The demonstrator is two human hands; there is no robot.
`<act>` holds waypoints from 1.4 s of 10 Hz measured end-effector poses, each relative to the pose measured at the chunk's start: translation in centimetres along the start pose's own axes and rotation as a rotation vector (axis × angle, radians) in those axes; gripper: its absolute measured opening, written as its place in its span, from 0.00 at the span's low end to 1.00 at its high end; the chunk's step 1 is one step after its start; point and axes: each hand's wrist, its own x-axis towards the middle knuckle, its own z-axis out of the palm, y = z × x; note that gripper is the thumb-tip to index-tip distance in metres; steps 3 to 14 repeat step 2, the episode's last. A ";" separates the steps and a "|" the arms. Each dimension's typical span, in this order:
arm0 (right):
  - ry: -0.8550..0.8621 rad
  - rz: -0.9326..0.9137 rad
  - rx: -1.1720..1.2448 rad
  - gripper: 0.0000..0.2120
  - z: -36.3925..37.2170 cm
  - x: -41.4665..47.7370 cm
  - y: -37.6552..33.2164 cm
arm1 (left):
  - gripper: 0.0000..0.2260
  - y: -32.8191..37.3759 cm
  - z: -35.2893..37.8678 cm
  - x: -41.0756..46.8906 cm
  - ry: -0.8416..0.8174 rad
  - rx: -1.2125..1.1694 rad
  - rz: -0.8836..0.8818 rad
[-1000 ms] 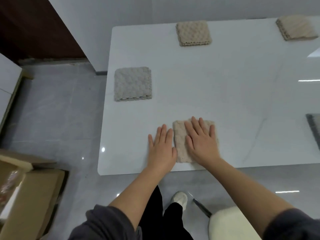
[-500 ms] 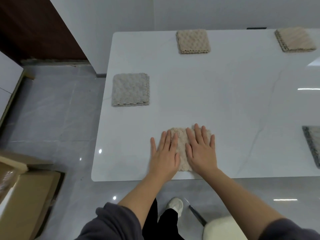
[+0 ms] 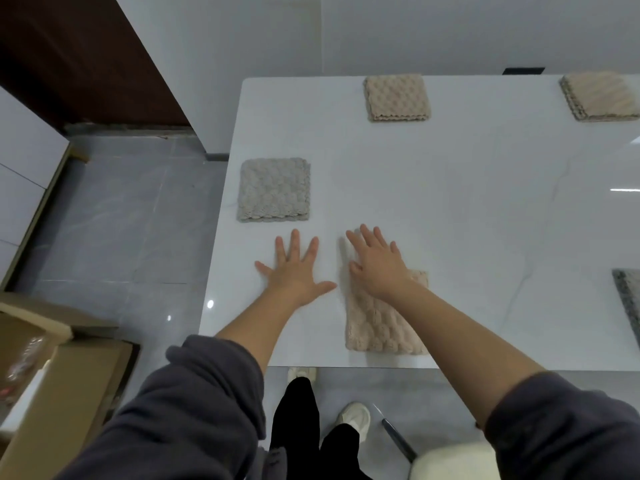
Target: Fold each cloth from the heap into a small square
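Folded beige cloth (image 3: pixel 381 327) at the near edge of the white surface (image 3: pixel 467 202), nothing grasped.
The left hand (image 3: pixel 294 271) lies spread on the surface just left of the cloth, grip released; the right hand (image 3: pixel 377 268), fingers straight, grip likewise released, rests over the cloth's far edge.

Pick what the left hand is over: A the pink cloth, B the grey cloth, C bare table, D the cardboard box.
C: the left hand is spread over bare table, beside the pink cloth and short of the grey cloth.
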 end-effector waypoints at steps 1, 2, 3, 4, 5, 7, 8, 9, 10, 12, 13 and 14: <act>0.063 -0.099 0.454 0.26 -4.6 -0.6 -3.3 | 0.52 -0.2 -0.4 0.2 -0.049 -0.047 0.013; 0.165 -0.413 1.204 0.23 -11.5 -4.4 -6.0 | 0.57 0.2 -0.3 0.4 -0.112 0.003 -0.009; 0.165 -0.413 1.204 0.23 -11.5 -4.4 -6.0 | 0.57 0.2 -0.3 0.4 -0.112 0.003 -0.009; 0.165 -0.413 1.204 0.23 -11.5 -4.4 -6.0 | 0.57 0.2 -0.3 0.4 -0.112 0.003 -0.009; 0.165 -0.413 1.204 0.23 -11.5 -4.4 -6.0 | 0.57 0.2 -0.3 0.4 -0.112 0.003 -0.009; 0.165 -0.413 1.204 0.23 -11.5 -4.4 -6.0 | 0.57 0.2 -0.3 0.4 -0.112 0.003 -0.009; 0.165 -0.413 1.204 0.23 -11.5 -4.4 -6.0 | 0.57 0.2 -0.3 0.4 -0.112 0.003 -0.009; 0.165 -0.413 1.204 0.23 -11.5 -4.4 -6.0 | 0.57 0.2 -0.3 0.4 -0.112 0.003 -0.009; 0.165 -0.413 1.204 0.23 -11.5 -4.4 -6.0 | 0.57 0.2 -0.3 0.4 -0.112 0.003 -0.009; 0.165 -0.413 1.204 0.23 -11.5 -4.4 -6.0 | 0.57 0.2 -0.3 0.4 -0.112 0.003 -0.009; 0.165 -0.413 1.204 0.23 -11.5 -4.4 -6.0 | 0.57 0.2 -0.3 0.4 -0.112 0.003 -0.009; 0.165 -0.413 1.204 0.23 -11.5 -4.4 -6.0 | 0.57 0.2 -0.3 0.4 -0.112 0.003 -0.009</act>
